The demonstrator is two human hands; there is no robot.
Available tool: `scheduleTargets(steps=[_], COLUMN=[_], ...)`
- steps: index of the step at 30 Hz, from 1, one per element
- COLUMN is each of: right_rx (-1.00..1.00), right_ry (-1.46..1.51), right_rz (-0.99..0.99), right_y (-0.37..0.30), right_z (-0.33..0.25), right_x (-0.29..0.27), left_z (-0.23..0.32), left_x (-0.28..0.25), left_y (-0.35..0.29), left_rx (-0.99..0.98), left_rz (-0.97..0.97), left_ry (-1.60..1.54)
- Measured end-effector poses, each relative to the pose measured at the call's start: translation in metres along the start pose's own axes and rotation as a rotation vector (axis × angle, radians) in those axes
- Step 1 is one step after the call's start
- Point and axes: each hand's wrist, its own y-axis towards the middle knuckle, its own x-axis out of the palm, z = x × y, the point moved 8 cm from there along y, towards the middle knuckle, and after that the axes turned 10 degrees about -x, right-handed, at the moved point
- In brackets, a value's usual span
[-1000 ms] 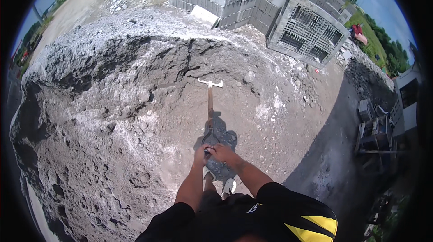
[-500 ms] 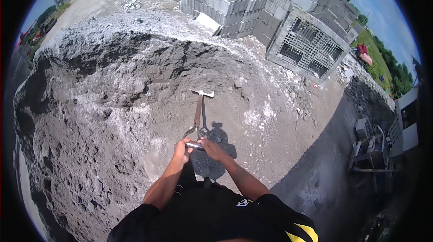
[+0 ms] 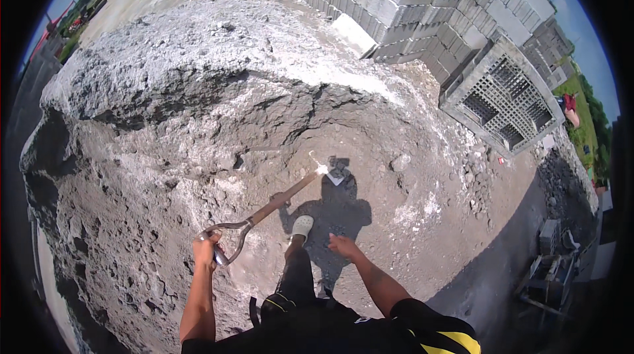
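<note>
A shovel (image 3: 281,203) leans across the sandy ground, its wooden shaft slanting from lower left to upper right. My left hand (image 3: 205,249) is wrapped round the crossbar of its metal D-shaped grip (image 3: 231,238). At the far end of the shaft, the pale top edge of the shovel head (image 3: 323,169) shows at the soil; the rest of the blade is hidden. My right hand (image 3: 343,246) is off the shovel, holding nothing, its fingers loosely apart above my shadow. Between the hands, my foot in a pale clog (image 3: 302,227) is on the ground.
A tall bank of grey material (image 3: 152,100) curves round the left and far side. Stacked concrete blocks (image 3: 389,7) and a concrete grille panel (image 3: 507,96) stand beyond it. At right lie rubble (image 3: 566,182) and metal equipment (image 3: 548,278) in shade.
My right hand has let go of the shovel grip and moved right. My left hand has swung the grip left, tilting the shaft. My clog-shod foot has come into view.
</note>
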Motion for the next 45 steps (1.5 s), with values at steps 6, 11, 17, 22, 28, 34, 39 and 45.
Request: scheduleTargets(steps=[6,11,17,22,28,34,39,45], right_rx=[0.338,0.244,0.295,0.24,0.038,-0.266,-0.18,-0.029], right_ry=[0.406,1.031,0.938,1.167,1.5,1.882,2.03,1.971], right_rz=[0.121,0.404,0.437,0.342,0.349,0.82,1.433,2.18], right_y=[0.182,0.265,0.242,0.225,0.137,-0.016,-0.152,-0.465], right_z=[-0.043,-0.026,-0.017,-0.037,-0.031,0.086,0.26,0.482], right_x=[0.034,0.07,0.08,0.103,0.083,0.012,0.011,0.047], left_z=[-0.011,-0.02,-0.088,-0.064,-0.01,-0.009,-0.08,-0.343], left_x=[0.003,0.009,-0.034,-0.058,-0.067,0.054,0.168,0.281], left_y=[0.012,-0.024,-0.009,-0.006,0.024,-0.059,-0.171,-0.369], left_rx=[-0.11,-0.055,0.028,0.144,0.363,0.488,1.444,0.543], left_rz=[0.239,0.525,0.527,0.622,0.304,-0.137,-0.69,-1.353], left_ry=[-0.022,-0.062,0.214,0.207,0.536,0.865,1.13,1.369])
